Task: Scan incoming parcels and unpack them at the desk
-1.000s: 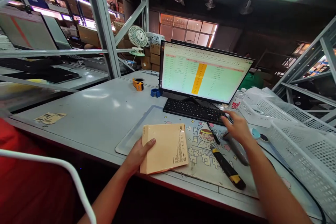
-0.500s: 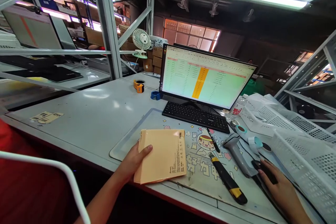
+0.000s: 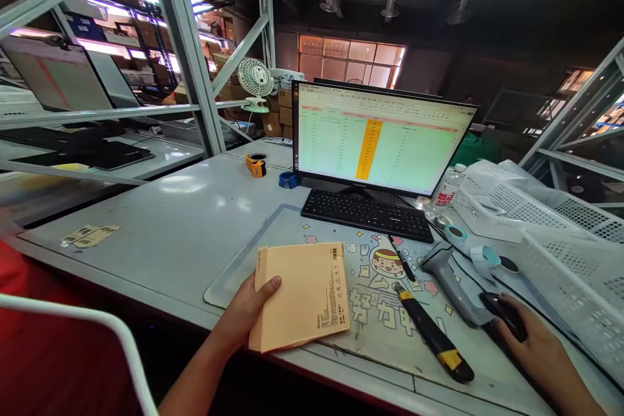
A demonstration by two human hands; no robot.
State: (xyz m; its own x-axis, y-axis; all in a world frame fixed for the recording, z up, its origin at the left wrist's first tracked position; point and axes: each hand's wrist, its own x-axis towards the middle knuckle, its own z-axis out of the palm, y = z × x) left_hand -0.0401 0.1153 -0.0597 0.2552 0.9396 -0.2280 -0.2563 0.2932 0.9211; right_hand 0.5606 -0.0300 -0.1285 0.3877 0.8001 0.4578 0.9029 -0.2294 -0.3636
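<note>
My left hand [image 3: 249,309] grips a flat tan cardboard box [image 3: 305,292] by its left side, thumb on top, over the desk's front edge. Printed text and a small barcode run along the box's right side. At the right, my right hand [image 3: 531,341] is closed over a black computer mouse [image 3: 504,316]. A grey handheld barcode scanner [image 3: 453,283] lies just left of the mouse. Between the hands, a black and yellow utility knife [image 3: 433,335] and a black pen [image 3: 402,259] rest on the cartoon-printed desk mat [image 3: 375,338].
A monitor [image 3: 380,136] showing a spreadsheet stands behind a black keyboard [image 3: 365,214]. White plastic baskets [image 3: 565,266] line the right side. Blue tape [image 3: 288,180] and an orange tape measure [image 3: 257,167] sit farther back. A metal frame post [image 3: 188,52] rises at the left.
The spreadsheet on the monitor shows different content. My view has shifted slightly. Both hands keep their holds, on the box and on the mouse.
</note>
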